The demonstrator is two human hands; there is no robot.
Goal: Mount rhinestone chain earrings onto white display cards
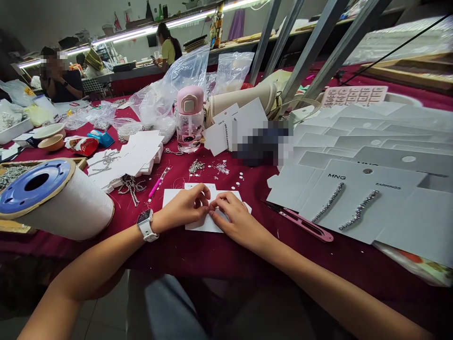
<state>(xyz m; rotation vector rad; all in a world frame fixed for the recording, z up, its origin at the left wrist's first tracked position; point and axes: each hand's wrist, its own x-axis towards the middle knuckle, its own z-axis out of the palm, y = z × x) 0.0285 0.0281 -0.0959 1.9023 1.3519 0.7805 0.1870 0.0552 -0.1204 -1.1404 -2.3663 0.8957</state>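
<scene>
Burgundy-clothed table (198, 252): left hand (186, 206) and right hand (238, 219) meet, fingertips (203, 191) pinching a white card (173, 199) lying on it; pink-handled thread snips (307, 230) rest just right, beside grey MNG earring cards (347, 212).

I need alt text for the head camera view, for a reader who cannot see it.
Two bare hands, the left hand and the right hand, meet with their fingertips on a white card on a dark red tablecloth. To the right lie grey MNG earring cards with rhinestone strips and pink-handled thread snips.

Left hand (184, 206) and right hand (237, 222), fingertips (212, 211) together
</scene>
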